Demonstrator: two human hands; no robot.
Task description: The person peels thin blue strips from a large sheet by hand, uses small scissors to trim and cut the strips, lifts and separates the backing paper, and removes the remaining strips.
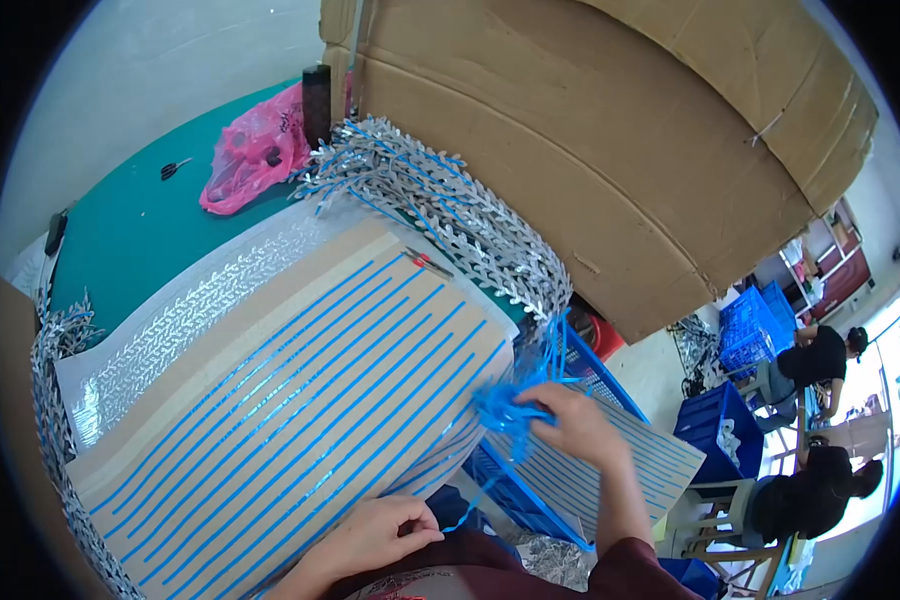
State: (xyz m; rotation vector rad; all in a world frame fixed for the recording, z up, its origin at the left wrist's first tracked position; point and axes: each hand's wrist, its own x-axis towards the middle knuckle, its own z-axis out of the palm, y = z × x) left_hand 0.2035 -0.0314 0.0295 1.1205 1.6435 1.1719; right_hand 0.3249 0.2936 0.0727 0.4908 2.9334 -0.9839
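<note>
My right hand (575, 425) is closed on a tangled bundle of blue tape strips (510, 412) at the right edge of a cardboard sheet. Near the sheet's lower edge, my left hand (385, 535) pinches the end of a thin blue strip (460, 520). That strip seems to run up towards the bundle. Many parallel blue lines cross the cardboard sheet (208, 412), which lies on the table in front of me. Small red-handled snips (426, 263) rest at its far right corner. Silver leaf-patterned trim (450, 205) is heaped beyond them, with blue strips among it.
A large cardboard piece (570, 130) stands behind the trim. A pink plastic bag (260, 150) and black scissors (175, 169) lie on the green tabletop (140, 230). Blue crates (725, 430) and another striped sheet (630, 460) are at right. Two people (820, 370) sit farther off.
</note>
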